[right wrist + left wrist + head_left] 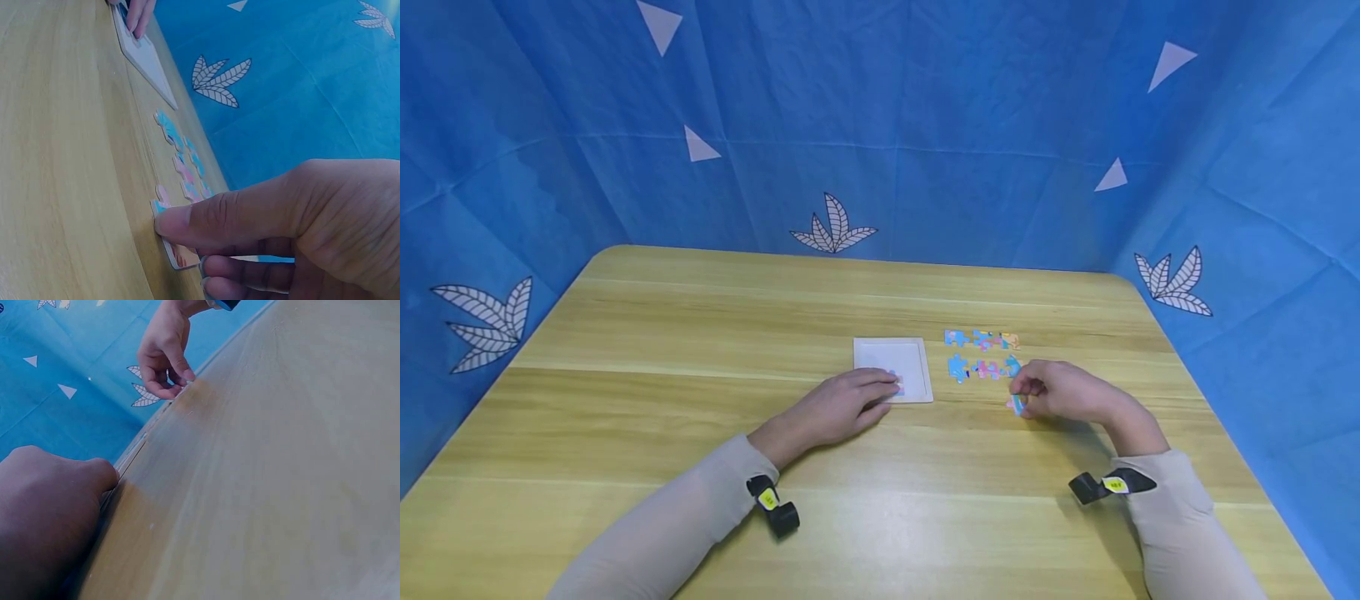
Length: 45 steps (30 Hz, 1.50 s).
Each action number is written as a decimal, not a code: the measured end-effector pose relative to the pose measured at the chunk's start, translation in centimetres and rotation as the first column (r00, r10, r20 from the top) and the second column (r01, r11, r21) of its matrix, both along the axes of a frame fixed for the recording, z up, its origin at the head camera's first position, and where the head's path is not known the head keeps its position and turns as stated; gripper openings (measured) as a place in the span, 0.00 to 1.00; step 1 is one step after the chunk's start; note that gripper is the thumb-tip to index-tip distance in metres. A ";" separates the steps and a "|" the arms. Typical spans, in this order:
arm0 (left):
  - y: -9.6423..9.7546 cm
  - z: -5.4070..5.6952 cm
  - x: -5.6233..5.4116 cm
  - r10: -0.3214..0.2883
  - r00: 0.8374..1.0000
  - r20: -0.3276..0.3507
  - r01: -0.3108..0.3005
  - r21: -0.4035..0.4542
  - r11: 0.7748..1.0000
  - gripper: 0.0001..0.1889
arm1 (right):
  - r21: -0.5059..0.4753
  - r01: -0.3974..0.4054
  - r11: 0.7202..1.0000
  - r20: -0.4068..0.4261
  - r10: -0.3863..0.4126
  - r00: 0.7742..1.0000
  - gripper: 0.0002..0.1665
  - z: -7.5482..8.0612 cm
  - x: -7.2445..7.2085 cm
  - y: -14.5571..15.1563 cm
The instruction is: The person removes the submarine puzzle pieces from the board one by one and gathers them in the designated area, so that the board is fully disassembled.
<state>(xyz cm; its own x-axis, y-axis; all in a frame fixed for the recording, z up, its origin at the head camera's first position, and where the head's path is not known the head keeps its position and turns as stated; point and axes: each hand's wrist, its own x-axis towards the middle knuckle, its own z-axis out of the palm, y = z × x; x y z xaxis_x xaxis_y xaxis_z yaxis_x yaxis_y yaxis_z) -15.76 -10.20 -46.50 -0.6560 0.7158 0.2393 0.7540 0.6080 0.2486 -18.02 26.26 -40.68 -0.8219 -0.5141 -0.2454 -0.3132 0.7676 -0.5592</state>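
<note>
My left hand (835,408) reaches over the near left part of a square white puzzle tray (916,367). Its fairly straight fingers rest on the tray, with a pink and blue jigsaw piece (900,387) partly covered beneath the fingertips. Between thumb and fingers, my right hand (1067,392) pinches another jigsaw piece (178,255), blue and pink with a brown patch, low at the table's surface. The thumb hides much of that piece in the right wrist view.
Right of the tray, loose jigsaw pieces lie in two rows: a far row with a blue piece (956,337) and an orange one (1011,341), and a nearer row with a blue piece (957,367) and a pink one (987,370). A blue curtain (880,125) surrounds the wooden table (700,333).
</note>
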 end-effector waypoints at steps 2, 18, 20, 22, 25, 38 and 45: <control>0.0 0.0 0.0 -0.004 1.000 -0.006 0.004 0.002 1.000 0.20 | -0.004 0.007 1.000 -0.004 -0.007 1.000 0.14 0.0 0.0 0.1; -0.6 0.3 0.3 0.045 0.999 -0.001 -0.045 0.024 0.999 0.21 | -0.134 -0.015 0.991 -0.150 -0.005 0.989 0.16 -0.3 0.2 -3.3; -1.1 0.5 0.4 0.062 0.998 0.002 -0.062 0.019 0.998 0.21 | -0.161 -0.036 0.986 -0.166 0.009 0.986 0.17 -0.3 0.1 -4.2; -1.4 0.6 0.5 0.070 0.998 0.005 -0.070 0.018 0.997 0.21 | -0.185 -0.058 0.981 -0.182 0.024 0.983 0.17 -0.3 0.0 -5.1; -1.7 0.6 0.6 0.075 0.997 0.014 -0.075 0.015 0.997 0.21 | -0.194 -0.099 0.976 -0.211 0.057 0.976 0.19 -0.3 -0.2 -6.4; -2.2 0.4 0.8 0.060 0.998 -0.019 -0.060 -0.014 0.998 0.21 | -0.134 -0.165 0.977 -0.238 0.130 0.963 0.23 -0.9 -1.4 -11.3; -2.2 0.4 0.8 0.034 0.999 -0.016 -0.034 -0.018 0.999 0.21 | -0.081 -0.209 0.974 -0.245 0.184 0.952 0.26 -1.1 -1.7 -13.2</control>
